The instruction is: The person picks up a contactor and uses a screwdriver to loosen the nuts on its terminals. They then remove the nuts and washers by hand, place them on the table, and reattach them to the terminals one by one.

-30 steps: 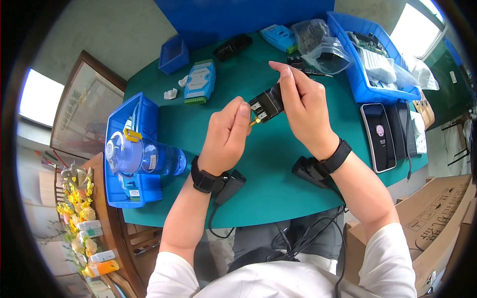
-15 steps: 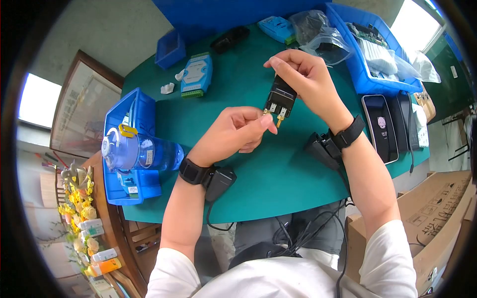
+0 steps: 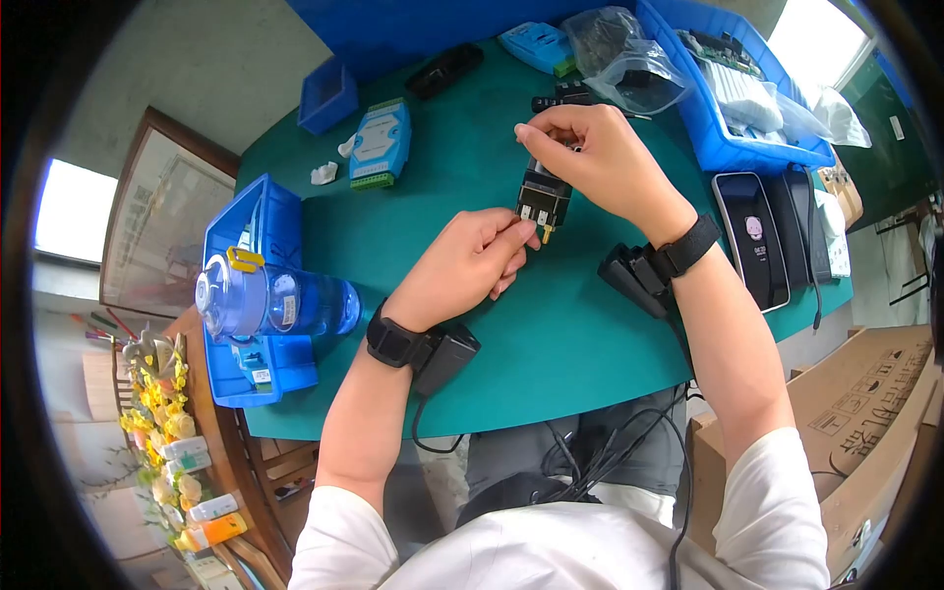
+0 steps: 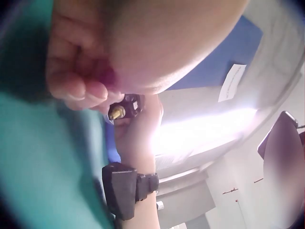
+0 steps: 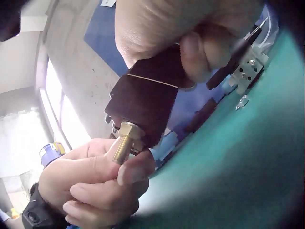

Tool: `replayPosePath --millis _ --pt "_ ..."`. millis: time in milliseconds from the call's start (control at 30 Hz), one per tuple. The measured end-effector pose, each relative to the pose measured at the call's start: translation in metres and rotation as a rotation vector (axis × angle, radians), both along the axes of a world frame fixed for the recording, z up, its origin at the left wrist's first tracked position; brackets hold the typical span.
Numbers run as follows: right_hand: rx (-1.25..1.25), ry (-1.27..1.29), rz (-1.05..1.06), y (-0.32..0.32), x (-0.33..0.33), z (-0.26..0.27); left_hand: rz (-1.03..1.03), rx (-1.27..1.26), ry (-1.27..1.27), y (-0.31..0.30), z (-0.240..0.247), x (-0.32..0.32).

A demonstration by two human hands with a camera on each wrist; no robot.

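Observation:
My right hand (image 3: 551, 147) grips a black block-shaped module (image 3: 543, 197) from above and holds it upright just over the green table (image 3: 551, 334). Brass studs (image 3: 546, 234) stick out of its underside. My left hand (image 3: 519, 239) reaches in from below left and pinches one stud between thumb and forefinger. In the right wrist view the stud (image 5: 125, 138) shows as a threaded brass bolt against the left thumb (image 5: 136, 169), under the module (image 5: 147, 102). The left wrist view shows the stud's tip (image 4: 116, 113) below my curled left fingers (image 4: 78, 86).
At the left stands a blue bin (image 3: 231, 256) holding a clear water bottle (image 3: 280, 305). A light-blue module (image 3: 379, 143), a small blue bin (image 3: 329, 93) and white bits (image 3: 324, 175) lie beyond. At the right are a large blue bin (image 3: 723, 147), plastic bags (image 3: 629, 59), black devices (image 3: 752, 241) and a cardboard box (image 3: 865, 423).
My right hand turned the module from tilted to upright and lowered it toward the table. My left hand let go, then came back to pinch a brass stud.

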State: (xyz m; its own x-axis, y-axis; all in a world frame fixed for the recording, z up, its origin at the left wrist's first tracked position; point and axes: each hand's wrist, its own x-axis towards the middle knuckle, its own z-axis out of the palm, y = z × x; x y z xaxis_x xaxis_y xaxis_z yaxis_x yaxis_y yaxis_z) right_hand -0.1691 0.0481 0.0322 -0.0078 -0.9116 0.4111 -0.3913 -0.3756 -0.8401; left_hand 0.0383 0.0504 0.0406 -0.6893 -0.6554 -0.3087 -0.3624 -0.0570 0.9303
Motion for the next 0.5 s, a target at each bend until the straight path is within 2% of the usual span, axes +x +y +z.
replayPosePath --millis 300,500 --pt "0.107 0.075 -0.002 -0.001 -0.006 0.002 0.010 0.129 0.119 0.002 -0.007 -0.005" --pt "0.198 0.023 0.028 -0.007 -0.011 -0.007 0.027 0.214 0.177 0.003 -0.006 -0.006"
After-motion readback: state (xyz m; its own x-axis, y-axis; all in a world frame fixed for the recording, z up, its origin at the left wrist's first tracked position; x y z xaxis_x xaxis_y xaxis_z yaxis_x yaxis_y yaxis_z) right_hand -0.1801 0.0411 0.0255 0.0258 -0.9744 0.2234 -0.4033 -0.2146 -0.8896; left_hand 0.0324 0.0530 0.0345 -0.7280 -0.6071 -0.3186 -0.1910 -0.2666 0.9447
